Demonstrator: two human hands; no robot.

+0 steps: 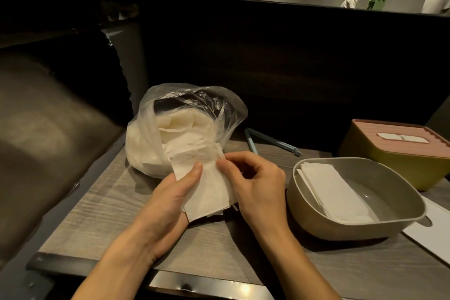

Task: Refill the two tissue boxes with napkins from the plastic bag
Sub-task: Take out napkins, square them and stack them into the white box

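The left hand (pixel 175 192) grips a small stack of white napkins (pixel 207 190) from below, thumb laid across the top sheet. The right hand (pixel 253 182), at 3 o'clock of the left, pinches the stack's upper right edge between thumb and curled fingers. The napkins lie between the two hands, just above the grey wooden table (pixel 117 221).

At 12 o'clock of the hands, touching the top of the held stack, sits the clear plastic bag (pixel 170 124), its mouth open and full of more white napkins. At 3 o'clock of the right hand stands an open grey tissue box (pixel 314 217), lidless, with a flat layer of napkins lying inside along its left part. Beyond it, at about 2 o'clock, is the second tissue box (pixel 379 161), yellow with a pink lid on and a white strip showing in the slot.

A blue clip (pixel 270 140) lies on the table between the bag and the yellow box. A white sheet (pixel 433 229) lies at the table's right edge, at 4 o'clock of the grey box.
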